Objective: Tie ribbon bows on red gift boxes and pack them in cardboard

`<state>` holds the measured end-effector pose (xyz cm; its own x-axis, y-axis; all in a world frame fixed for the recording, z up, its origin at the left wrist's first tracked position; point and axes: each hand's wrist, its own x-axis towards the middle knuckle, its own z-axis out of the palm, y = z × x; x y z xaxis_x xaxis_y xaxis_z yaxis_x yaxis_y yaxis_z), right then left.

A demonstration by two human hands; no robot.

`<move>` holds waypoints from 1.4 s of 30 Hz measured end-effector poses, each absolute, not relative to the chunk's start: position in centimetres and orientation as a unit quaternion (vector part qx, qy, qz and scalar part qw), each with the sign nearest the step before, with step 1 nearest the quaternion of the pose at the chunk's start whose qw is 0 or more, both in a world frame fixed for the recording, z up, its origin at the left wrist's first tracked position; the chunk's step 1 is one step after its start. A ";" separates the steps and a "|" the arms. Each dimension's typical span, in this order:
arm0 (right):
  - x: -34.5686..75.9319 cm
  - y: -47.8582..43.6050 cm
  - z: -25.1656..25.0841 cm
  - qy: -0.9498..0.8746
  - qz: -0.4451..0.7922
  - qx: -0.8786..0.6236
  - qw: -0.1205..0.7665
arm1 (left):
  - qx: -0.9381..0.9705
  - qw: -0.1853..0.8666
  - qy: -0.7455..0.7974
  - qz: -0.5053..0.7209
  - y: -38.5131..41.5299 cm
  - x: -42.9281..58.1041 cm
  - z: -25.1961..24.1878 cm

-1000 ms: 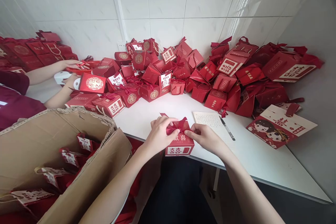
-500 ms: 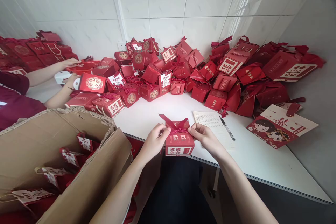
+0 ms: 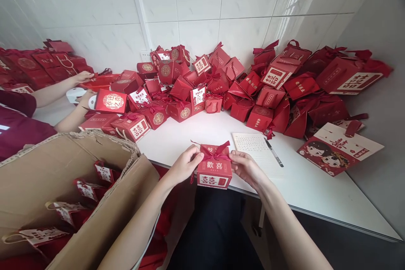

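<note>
A small red gift box with gold lettering and a pale printed front panel rests at the table's near edge. Tied over its top is a dark red ribbon bow. My left hand pinches the ribbon at the bow's left side, thumb against the fingers. On the right, my right hand has its thumb and fingertips closed on the ribbon's other side. A dark red tassel hangs beside the box, under my left fingers.
An open notebook and a pen lie to the right. Heaped red gift boxes line the wall. A cardboard carton with more boxes stands left. Beyond it, a co-worker's hand is at another red box.
The box has turned slightly and shifted a little left between my hands. The bow's upright ribbon end now points to the right instead of the left.
</note>
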<state>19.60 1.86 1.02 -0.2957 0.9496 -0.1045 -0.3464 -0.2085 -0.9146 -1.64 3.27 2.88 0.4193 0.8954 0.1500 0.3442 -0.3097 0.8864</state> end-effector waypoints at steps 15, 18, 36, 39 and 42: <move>18.4 -2.4 -0.1 -0.577 0.473 -0.466 0.476 | 0.642 0.175 0.590 0.457 2.5 -3.0 1.9; 17.8 -3.8 0.0 -0.643 0.543 -0.363 0.400 | 0.639 0.154 0.578 0.484 2.9 -3.8 3.1; 16.6 -2.3 2.6 -0.602 0.531 -0.509 0.312 | 0.783 0.174 0.497 0.332 1.2 -1.9 4.3; 16.7 -2.9 3.2 -0.619 0.474 -0.543 0.312 | 0.774 0.132 0.522 0.334 0.7 -1.2 4.1; 16.8 -3.4 3.8 -0.616 0.437 -0.583 0.299 | 0.761 0.108 0.541 0.342 0.4 -0.3 3.8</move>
<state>16.83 -3.41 3.82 -0.1407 0.9799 -0.1412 0.4568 -0.0622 -0.8874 -0.28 0.41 3.77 0.1812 0.8972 0.4026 0.7492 -0.3911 0.5345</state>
